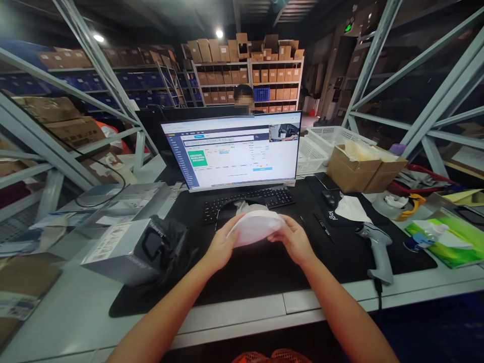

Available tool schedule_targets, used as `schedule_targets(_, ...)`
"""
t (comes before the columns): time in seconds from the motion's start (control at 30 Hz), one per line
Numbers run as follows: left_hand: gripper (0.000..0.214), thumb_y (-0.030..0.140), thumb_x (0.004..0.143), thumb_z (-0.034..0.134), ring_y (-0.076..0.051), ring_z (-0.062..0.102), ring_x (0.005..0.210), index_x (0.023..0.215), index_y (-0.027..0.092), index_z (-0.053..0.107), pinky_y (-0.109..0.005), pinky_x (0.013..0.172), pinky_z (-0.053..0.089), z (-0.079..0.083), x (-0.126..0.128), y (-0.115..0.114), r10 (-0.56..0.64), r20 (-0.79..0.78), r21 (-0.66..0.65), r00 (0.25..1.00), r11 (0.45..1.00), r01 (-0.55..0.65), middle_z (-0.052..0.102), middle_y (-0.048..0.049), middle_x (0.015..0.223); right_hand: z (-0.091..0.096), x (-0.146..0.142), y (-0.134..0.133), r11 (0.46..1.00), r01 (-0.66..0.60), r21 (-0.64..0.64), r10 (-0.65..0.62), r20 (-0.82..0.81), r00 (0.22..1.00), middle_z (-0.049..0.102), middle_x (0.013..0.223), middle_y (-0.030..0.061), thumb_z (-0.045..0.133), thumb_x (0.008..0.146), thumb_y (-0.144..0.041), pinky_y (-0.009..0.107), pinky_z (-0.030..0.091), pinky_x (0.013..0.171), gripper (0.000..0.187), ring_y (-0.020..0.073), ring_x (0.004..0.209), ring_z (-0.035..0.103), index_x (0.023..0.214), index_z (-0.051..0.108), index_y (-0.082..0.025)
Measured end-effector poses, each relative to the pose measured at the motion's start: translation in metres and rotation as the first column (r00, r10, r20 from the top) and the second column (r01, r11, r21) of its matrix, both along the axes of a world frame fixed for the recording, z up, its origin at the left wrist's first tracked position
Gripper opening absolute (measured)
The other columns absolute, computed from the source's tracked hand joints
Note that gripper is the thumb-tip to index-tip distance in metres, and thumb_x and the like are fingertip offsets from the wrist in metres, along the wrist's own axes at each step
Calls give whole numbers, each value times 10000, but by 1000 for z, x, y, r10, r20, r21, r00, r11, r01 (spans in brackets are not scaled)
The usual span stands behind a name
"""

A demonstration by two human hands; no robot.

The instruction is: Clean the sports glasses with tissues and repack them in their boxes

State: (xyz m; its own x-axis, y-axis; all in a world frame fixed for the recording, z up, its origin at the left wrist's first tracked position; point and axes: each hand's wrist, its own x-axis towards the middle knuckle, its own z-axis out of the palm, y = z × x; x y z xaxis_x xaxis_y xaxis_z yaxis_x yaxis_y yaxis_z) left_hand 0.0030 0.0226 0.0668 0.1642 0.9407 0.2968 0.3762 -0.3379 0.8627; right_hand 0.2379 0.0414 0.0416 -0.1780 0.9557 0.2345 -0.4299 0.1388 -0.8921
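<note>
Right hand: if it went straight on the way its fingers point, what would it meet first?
The white pouch it is gripping. The right hand points leftward, so beyond the pouch the left hand looks next, though depth is unclear.

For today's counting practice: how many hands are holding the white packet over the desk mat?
2. The left hand grips the white packet at its left edge; the right hand grips its right edge. The hands of the person behind the monitor are hidden.
</note>
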Motion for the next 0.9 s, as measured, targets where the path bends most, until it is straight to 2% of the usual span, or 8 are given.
schedule_targets(0.23, 675, 663, 917, 490, -323, 564, 1313, 1325, 146, 638, -452, 1157, 396, -33, -20, -6, 145, 101, 31, 984, 988, -148, 630, -149, 1392, -6, -9, -10, 911, 276, 307, -352, 227, 908, 688, 742, 16, 682, 899, -400, 297, 573, 655, 200, 158, 662, 682, 866, 668, -203)
schedule_targets(0.4, 804, 805, 826, 482, -326, 715, 967, 1167, 113, 707, -426, 836, 590, -57, -17, -6, 277, 287, -310, 917, 933, -185, 767, -144, 1003, -11, -7, -10, 893, 273, 357, -375, 256, 891, 654, 738, 6, 590, 960, -360, 293, 546, 651, 175, 151, 664, 650, 874, 630, -213)
schedule_targets(0.47, 800, 812, 822, 480, -307, 713, 912, 1154, 120, 708, -406, 792, 588, -61, -15, -7, 271, 313, -374, 910, 916, -144, 765, -134, 950, -13, -7, -11, 857, 241, 456, -390, 266, 882, 671, 811, 14, 604, 948, -330, 316, 555, 686, 131, 158, 700, 651, 1018, 648, -229)
schedule_targets(0.53, 771, 794, 834, 490, -293, 695, 948, 1144, 122, 707, -400, 860, 567, -61, -11, -9, 224, 309, -356, 924, 928, -106, 759, -133, 992, -14, -8, -12, 789, 211, 578, -441, 292, 849, 683, 861, 22, 656, 906, -280, 329, 557, 703, 215, 166, 731, 650, 1118, 657, -243)
schedule_targets(0.6, 755, 786, 846, 481, -270, 681, 923, 1119, 119, 706, -386, 869, 556, -59, -6, -13, 157, 284, -327, 946, 943, -58, 749, -127, 993, -13, -8, -13, 717, 214, 663, -509, 289, 811, 685, 851, 24, 671, 882, -210, 319, 542, 687, 183, 169, 743, 647, 1060, 693, -245)
schedule_targets(0.67, 772, 813, 844, 435, -222, 652, 741, 1055, 122, 707, -341, 698, 553, -57, -2, -16, 113, 260, -354, 959, 935, -14, 727, -100, 853, -11, -8, -14, 689, 242, 683, -549, 274, 790, 680, 823, 24, 649, 887, -157, 304, 520, 671, 120, 165, 741, 642, 948, 713, -239)
schedule_targets(0.77, 776, 853, 827, 384, -148, 501, 495, 918, 146, 691, -277, 450, 400, -59, 4, -18, 134, 268, -448, 954, 894, 1, 609, -34, 615, -6, -7, -14, 732, 224, 644, -502, 288, 815, 654, 769, 17, 653, 895, -171, 296, 491, 643, 86, 160, 703, 615, 856, 705, -227)
schedule_targets(0.9, 759, 857, 820, 395, -127, 446, 447, 843, 149, 668, -266, 419, 348, -66, 7, -15, 218, 313, -506, 924, 862, -32, 550, -10, 545, 1, -4, -13, 817, 52, 575, -327, 386, 862, 613, 691, 18, 582, 954, -291, 299, 453, 628, 257, 162, 663, 581, 725, 662, -205)
